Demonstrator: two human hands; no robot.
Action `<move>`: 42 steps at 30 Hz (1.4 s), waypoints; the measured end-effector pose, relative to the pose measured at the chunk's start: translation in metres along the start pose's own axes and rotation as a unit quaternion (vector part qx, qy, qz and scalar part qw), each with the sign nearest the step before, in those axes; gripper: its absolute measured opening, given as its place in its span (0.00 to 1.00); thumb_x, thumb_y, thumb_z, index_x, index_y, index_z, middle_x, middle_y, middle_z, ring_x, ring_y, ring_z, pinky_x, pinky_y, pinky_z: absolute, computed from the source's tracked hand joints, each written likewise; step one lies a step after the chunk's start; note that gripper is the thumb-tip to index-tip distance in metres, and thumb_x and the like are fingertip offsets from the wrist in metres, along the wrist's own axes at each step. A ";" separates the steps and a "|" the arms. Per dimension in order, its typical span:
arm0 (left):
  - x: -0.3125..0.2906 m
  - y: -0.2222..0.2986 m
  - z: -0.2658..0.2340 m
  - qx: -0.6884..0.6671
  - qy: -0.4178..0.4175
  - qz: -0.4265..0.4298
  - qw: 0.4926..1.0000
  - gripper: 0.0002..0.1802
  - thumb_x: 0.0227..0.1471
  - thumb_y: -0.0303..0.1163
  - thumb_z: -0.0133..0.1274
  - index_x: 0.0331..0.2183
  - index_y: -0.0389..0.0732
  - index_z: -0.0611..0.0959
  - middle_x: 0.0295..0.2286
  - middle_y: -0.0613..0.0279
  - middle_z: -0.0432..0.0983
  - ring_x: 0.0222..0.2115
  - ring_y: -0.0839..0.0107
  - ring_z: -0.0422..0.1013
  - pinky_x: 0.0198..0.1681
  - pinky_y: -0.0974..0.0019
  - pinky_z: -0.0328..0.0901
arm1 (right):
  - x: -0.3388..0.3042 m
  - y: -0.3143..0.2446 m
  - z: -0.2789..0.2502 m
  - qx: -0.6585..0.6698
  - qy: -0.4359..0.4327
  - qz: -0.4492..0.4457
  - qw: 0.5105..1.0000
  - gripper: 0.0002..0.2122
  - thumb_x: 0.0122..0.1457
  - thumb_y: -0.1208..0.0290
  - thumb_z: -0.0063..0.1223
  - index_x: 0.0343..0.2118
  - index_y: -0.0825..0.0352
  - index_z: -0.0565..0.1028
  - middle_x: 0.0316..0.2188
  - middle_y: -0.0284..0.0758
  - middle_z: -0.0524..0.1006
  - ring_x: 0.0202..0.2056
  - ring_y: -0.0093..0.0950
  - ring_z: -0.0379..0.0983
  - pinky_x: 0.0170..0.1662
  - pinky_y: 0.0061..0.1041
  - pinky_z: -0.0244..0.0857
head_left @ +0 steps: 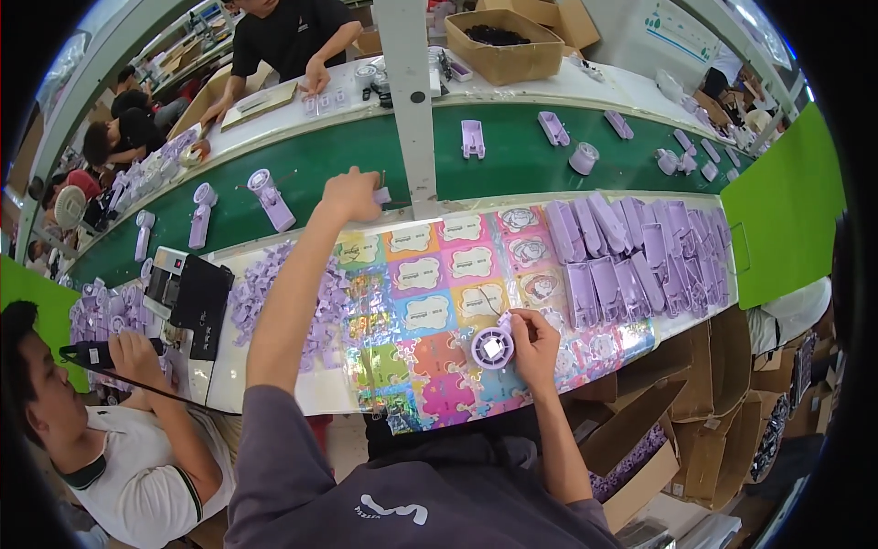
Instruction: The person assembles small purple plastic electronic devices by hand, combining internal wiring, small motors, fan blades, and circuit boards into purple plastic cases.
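My left arm stretches over to the green conveyor belt. My left hand has its fingers curled at a small lilac plastic part, mostly hidden by the hand. Nearer to me, my right hand pinches the rim of a round lilac fan head with a white square centre. A thin wire rises from it. The fan head is above a colourful printed sheet covering the worktable. A heap of small lilac parts lies left of the sheet, and rows of lilac handle shells lie at the right.
Several lilac fan pieces, including an upright handheld fan, rest on the green belt. A metal post rises at its near edge. At left a person holds a black tool; another person works across the belt. Cardboard boxes stand below right.
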State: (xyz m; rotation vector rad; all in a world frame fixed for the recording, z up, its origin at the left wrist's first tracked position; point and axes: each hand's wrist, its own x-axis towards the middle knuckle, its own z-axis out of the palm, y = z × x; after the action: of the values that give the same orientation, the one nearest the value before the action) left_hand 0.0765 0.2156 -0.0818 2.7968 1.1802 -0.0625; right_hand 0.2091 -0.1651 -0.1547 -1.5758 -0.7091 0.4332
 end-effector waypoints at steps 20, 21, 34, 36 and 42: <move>0.077 0.160 0.014 -0.004 0.174 0.165 0.971 0.26 0.47 0.25 0.56 0.51 0.42 0.75 0.44 0.31 0.69 0.39 0.40 0.75 0.40 0.48 0.73 | 0.000 -0.014 -0.006 -0.030 -0.023 0.004 0.999 0.08 0.62 0.73 0.56 0.39 0.72 0.81 0.24 0.34 0.80 0.25 0.18 0.75 0.30 0.20 0.68; 0.095 0.159 0.023 0.011 0.157 0.111 0.981 0.29 0.47 0.24 0.56 0.53 0.42 0.73 0.48 0.23 0.65 0.40 0.37 0.75 0.39 0.47 0.74 | 0.000 -0.016 -0.008 -0.046 -0.023 0.003 0.999 0.08 0.61 0.72 0.56 0.39 0.71 0.81 0.24 0.36 0.80 0.25 0.19 0.75 0.30 0.20 0.69; 0.129 0.198 0.035 0.003 0.159 0.012 0.987 0.24 0.46 0.29 0.59 0.48 0.39 0.78 0.53 0.33 0.63 0.45 0.37 0.73 0.45 0.47 0.71 | 0.004 -0.008 -0.011 -0.051 0.008 -0.010 0.999 0.08 0.58 0.72 0.59 0.36 0.71 0.81 0.22 0.38 0.79 0.19 0.26 0.75 0.24 0.24 0.67; 0.133 0.182 0.035 0.076 0.189 -0.053 0.978 0.33 0.47 0.30 0.60 0.56 0.42 0.71 0.56 0.29 0.56 0.48 0.33 0.71 0.48 0.44 0.70 | 0.004 -0.011 -0.006 -0.045 -0.001 -0.027 0.999 0.07 0.58 0.72 0.59 0.35 0.71 0.81 0.23 0.38 0.80 0.20 0.26 0.75 0.25 0.24 0.68; 0.147 0.172 0.046 -0.017 0.029 -0.016 0.999 0.31 0.48 0.29 0.59 0.55 0.36 0.72 0.58 0.24 0.54 0.48 0.37 0.72 0.51 0.49 0.70 | 0.003 -0.010 -0.003 -0.035 0.004 -0.035 0.999 0.07 0.59 0.71 0.58 0.36 0.69 0.81 0.20 0.36 0.78 0.19 0.22 0.73 0.24 0.23 0.64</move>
State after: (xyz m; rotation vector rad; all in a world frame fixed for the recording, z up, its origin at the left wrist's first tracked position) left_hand 0.3020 0.1962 -0.1250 2.7685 1.2265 0.0356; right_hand 0.2112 -0.1647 -0.1442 -1.6131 -0.7789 0.3543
